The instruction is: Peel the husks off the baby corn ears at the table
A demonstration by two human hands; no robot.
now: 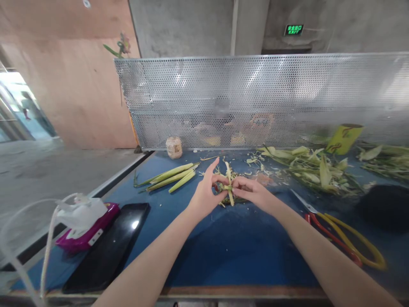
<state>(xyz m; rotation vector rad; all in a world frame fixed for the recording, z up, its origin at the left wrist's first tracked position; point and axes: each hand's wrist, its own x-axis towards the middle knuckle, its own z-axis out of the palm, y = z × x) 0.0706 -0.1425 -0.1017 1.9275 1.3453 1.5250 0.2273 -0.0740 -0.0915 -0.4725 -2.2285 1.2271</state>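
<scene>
Over the middle of the table, my left hand (207, 189) and my right hand (251, 194) meet at a small piece of folded corn husk strips (229, 183). The strips are pale green and cross each other, with one long end pointing up and another down. My left thumb and a finger pinch the piece from the left, my other left fingers being raised. From the right, my right thumb and fingertips close on it. Beneath my hands lies a heap of shredded husk scraps (223, 204). How the strips join is partly hidden by my fingers.
Long green stalks (174, 174) lie left. Husk piles (319, 170) and a yellow can (344, 138) are at right, with open red-and-yellow scissors (338, 234) nearer. A black phone (108, 247) and purple power strip (87, 228) are front left. A perforated metal screen (204, 98) stands behind.
</scene>
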